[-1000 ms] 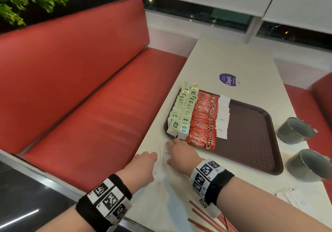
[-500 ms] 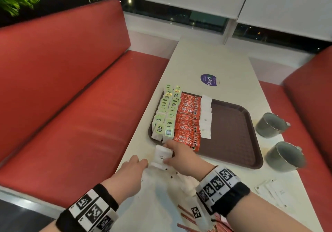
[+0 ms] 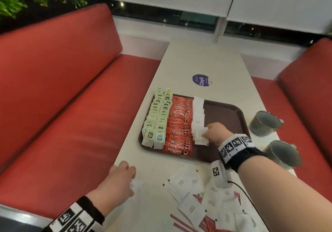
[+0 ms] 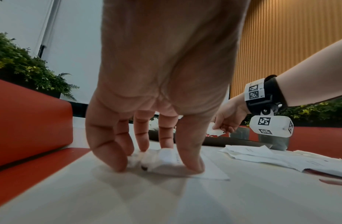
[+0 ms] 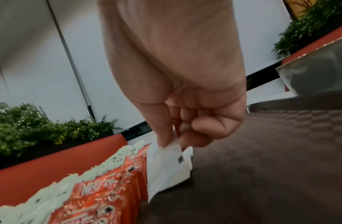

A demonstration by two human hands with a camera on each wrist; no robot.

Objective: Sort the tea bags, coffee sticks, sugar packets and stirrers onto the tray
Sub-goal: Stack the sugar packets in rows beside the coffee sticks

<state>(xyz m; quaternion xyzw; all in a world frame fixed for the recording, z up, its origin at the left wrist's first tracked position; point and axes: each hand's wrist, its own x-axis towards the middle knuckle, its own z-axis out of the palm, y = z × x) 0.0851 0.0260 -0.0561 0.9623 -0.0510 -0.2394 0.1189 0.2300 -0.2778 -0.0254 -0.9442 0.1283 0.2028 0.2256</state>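
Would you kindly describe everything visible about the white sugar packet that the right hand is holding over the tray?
The flat white paper sugar packet is a small rectangle with faint grey print, a black square mark near one corner and a serrated edge. The right hand pinches its upper edge between thumb and fingers, so it hangs tilted. It sits at the near end of the white sugar packet column on the dark brown plastic tray, beside the red coffee sticks. Whether it touches the tray is unclear.
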